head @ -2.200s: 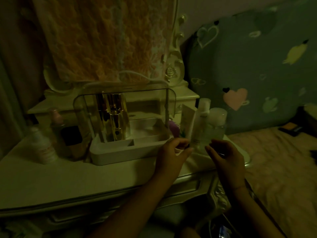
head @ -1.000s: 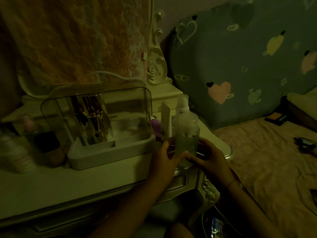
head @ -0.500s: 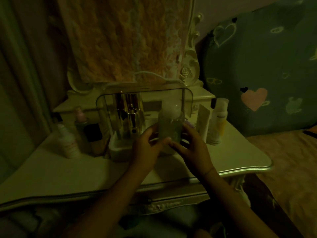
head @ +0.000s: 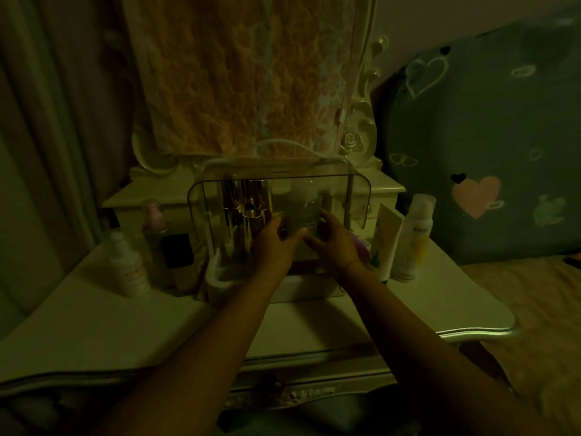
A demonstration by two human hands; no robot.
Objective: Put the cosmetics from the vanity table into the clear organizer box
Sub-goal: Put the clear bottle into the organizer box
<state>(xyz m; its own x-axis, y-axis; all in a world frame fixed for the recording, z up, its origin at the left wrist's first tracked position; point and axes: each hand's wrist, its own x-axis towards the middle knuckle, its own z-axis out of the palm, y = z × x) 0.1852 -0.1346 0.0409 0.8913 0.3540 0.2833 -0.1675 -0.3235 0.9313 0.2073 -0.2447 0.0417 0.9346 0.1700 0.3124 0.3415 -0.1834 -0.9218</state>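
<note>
Clear bottle (head: 302, 215), upright, gripped between left hand (head: 273, 245) and right hand (head: 334, 245); apparently inside organizer box (head: 309, 289), right part.

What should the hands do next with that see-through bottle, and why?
Probably lower it straight down and let go. The left hand and right hand hold the clear bottle upright inside the organizer box, beside the gold tubes, under its raised lid. Whether its bottom rests there is hidden.
</note>
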